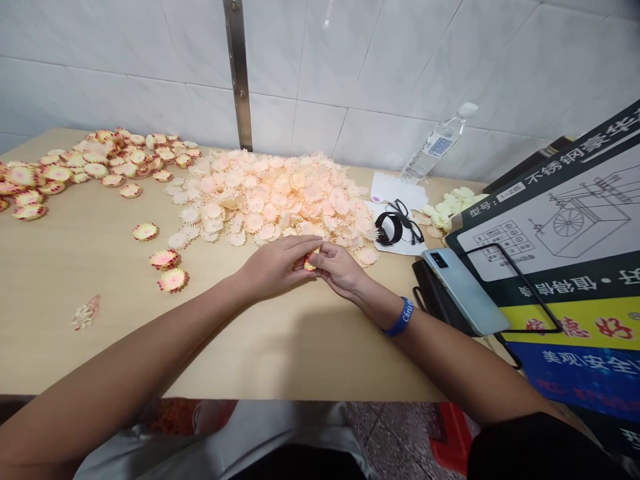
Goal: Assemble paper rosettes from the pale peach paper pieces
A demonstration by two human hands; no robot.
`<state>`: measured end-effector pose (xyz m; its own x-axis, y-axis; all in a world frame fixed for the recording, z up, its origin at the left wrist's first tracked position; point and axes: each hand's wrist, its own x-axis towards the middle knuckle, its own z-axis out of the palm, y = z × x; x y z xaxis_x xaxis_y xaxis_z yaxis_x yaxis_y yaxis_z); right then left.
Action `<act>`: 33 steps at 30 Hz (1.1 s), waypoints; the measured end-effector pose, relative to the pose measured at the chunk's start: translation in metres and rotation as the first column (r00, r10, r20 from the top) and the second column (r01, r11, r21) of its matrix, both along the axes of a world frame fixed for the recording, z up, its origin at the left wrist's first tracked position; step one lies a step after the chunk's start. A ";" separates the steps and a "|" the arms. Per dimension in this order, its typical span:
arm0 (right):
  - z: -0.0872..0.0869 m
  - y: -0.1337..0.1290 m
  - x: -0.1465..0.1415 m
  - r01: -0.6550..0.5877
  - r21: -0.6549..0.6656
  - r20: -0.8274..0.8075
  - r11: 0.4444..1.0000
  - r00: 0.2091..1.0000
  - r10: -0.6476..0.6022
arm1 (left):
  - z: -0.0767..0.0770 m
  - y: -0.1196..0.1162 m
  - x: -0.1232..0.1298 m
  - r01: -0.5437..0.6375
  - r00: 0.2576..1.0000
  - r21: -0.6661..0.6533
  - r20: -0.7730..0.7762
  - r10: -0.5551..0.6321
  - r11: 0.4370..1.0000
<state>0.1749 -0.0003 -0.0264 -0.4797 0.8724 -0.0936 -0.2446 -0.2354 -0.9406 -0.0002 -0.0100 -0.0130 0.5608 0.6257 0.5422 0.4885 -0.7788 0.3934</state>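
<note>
My left hand (273,267) and my right hand (343,270) meet over the middle of the table. Between their closed fingers is a small yellow artificial flower (311,260) with red edges, mostly hidden by the fingers. Just beyond my hands spreads a big heap of pale pink petal layers (280,200). To the left of my left hand lie a red-tipped artificial flower (173,280), another right behind it (164,259) and a third farther back (145,231).
More red-edged flowers (95,163) are heaped at the back left. A small bunch of pale scraps (86,313) lies at left. Rightward are glasses (407,220), a black band (389,229), a bottle (435,148), a phone (467,290) and a printed box (565,233).
</note>
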 end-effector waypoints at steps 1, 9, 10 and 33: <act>-0.001 0.000 -0.001 0.009 0.005 0.007 1.000 1.000 -0.009 | -0.001 0.000 0.000 -0.007 1.000 0.008 -0.007 0.007 1.000; -0.005 -0.001 0.001 -0.015 0.039 0.002 0.999 1.000 0.015 | -0.007 -0.002 0.003 -0.089 0.996 -0.007 0.016 0.089 0.996; -0.004 -0.001 0.003 -0.024 0.027 -0.018 0.999 1.000 0.024 | -0.006 -0.002 0.003 -0.112 0.993 -0.041 0.041 0.114 0.993; 0.000 0.001 0.006 -0.117 -0.033 -0.056 0.993 0.992 0.115 | 0.004 -0.001 -0.002 -0.015 0.993 -0.088 0.117 0.025 0.996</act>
<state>0.1813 0.0002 -0.0265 -0.5822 0.8074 -0.0950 -0.2639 -0.2982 -0.9173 -0.0022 -0.0107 -0.0087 0.4833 0.6839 0.5465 0.4501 -0.7295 0.5150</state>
